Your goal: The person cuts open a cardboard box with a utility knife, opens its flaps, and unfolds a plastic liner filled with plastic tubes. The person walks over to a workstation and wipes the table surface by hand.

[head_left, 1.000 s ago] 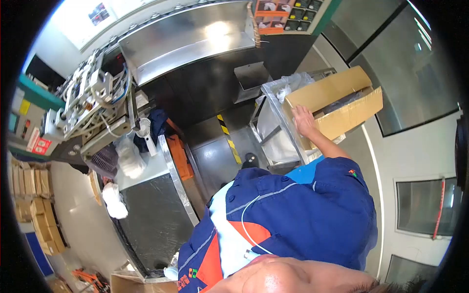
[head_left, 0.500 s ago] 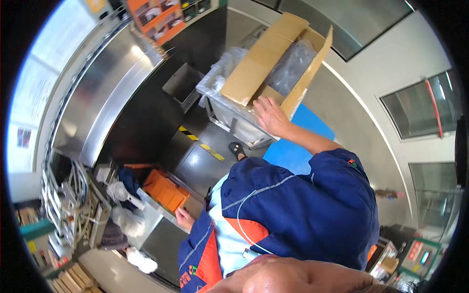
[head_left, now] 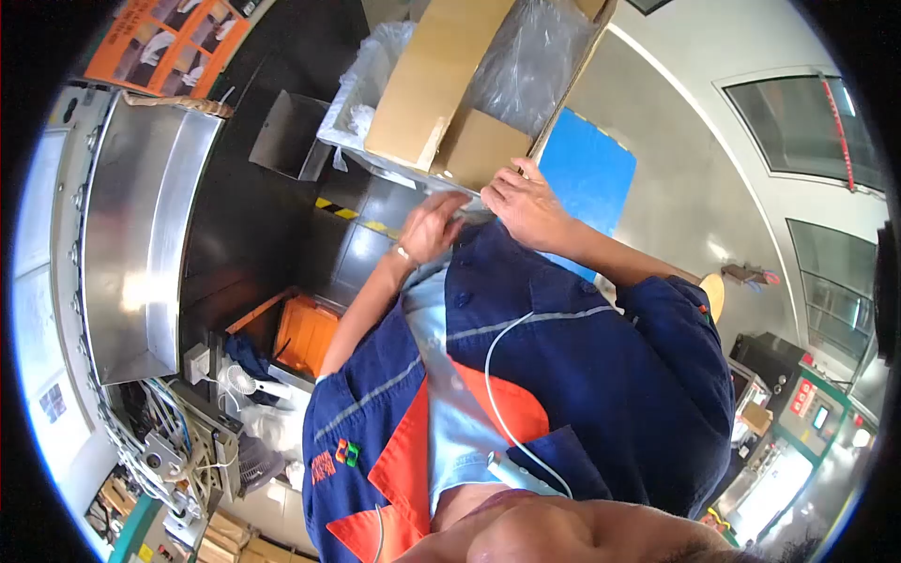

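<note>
Standing Close Before an Open Carton (head_left: 446,66)

From my place in the room I take the middle of the view as the centre of the clock. The carton is at 12 o'clock, cut by the upper border, with its near end directly in front of the person. One wide flap covers its left side, and clear plastic (head_left: 530,66) fills the opening next to this flap.

The right hand (head_left: 530,206) is just past 12 o'clock, fingers bent, and it seems to touch the near lower corner of the carton. Whether it really grips the cardboard, I cannot tell. The left hand (head_left: 432,228), with a light band (head_left: 404,252) at its wrist, is just before 12, bent and somewhat blurred, below the carton's near edge. I cannot tell if it touches something. The two hands are near to each other, with a small gap between them.

At 11 o'clock, beside the carton, there is a pale plastic liner (head_left: 380,70). A flat blue sheet (head_left: 591,174) lies at about 1 o'clock. Striped floor tape (head_left: 336,208) shows at 10, and a shiny metal trough (head_left: 127,244) stands between 9 and 10. Toward 8 o'clock I see an orange box (head_left: 305,333) and a white fan (head_left: 239,379).
</note>
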